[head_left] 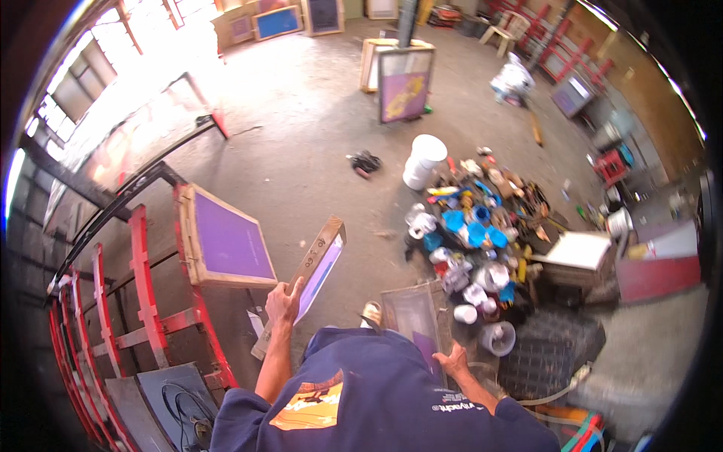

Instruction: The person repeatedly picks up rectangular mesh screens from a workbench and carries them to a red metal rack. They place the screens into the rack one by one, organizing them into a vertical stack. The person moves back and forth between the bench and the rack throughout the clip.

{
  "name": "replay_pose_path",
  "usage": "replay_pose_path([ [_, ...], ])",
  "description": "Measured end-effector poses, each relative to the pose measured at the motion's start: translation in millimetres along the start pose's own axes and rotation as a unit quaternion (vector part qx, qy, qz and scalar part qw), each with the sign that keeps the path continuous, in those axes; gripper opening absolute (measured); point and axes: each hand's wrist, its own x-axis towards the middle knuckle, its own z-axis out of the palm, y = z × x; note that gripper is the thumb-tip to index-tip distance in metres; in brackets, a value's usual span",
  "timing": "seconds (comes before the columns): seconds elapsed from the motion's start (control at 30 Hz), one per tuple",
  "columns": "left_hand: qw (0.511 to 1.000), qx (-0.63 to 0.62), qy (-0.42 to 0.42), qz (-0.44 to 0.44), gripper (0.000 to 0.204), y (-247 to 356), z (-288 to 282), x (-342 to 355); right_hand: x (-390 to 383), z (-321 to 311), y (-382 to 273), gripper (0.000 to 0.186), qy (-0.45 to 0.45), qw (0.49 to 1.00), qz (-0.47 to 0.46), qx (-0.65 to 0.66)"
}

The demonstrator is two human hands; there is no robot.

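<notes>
My left hand [282, 304] is closed round the edge of a wooden screen printing frame [310, 258] with purple mesh. That frame is tilted on edge, with handwriting along its wooden side. Lower right, my right hand [454, 361] grips the edge of a second screen printing frame [407, 307]; its mesh is greyish and see-through, with a purple area near the hand. My fingers there are partly hidden. Just left of my left hand, another wooden frame with purple mesh [230, 237] leans on a red metal rack [147, 282].
A heap of used containers and rags [478, 230] lies on the right, with a white bucket [424, 162] behind it. More screen frames [404, 87] lean on a post ahead. A black crate [546, 354] and a hose [557, 395] lie low on the right.
</notes>
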Motion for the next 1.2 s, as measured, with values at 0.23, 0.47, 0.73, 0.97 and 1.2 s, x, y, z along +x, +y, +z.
replay_pose_path([
  [0.23,0.983,0.002,0.099,-0.152,0.067,6.6,-29.2,127.3,273.0,-10.0,-177.5,0.067,-0.011,0.988,-0.147,0.039],
  [0.47,0.962,-0.041,0.075,-0.260,0.063,9.5,-27.1,319.8,454.7,18.1,-348.0,0.056,0.009,0.987,-0.137,0.080],
  [0.73,0.963,-0.013,0.074,-0.258,0.064,82.1,-53.3,577.7,622.3,49.3,-441.5,0.047,0.069,0.993,-0.061,0.066],
  [0.97,0.964,-0.038,0.117,-0.235,0.064,143.8,-51.8,805.5,795.2,72.0,-560.8,0.046,0.047,0.999,0.005,0.012],
  [1.2,0.951,-0.032,0.193,-0.238,0.067,263.5,-82.2,1015.5,1005.1,79.4,-696.1,0.070,-0.034,0.997,0.060,-0.020],
])
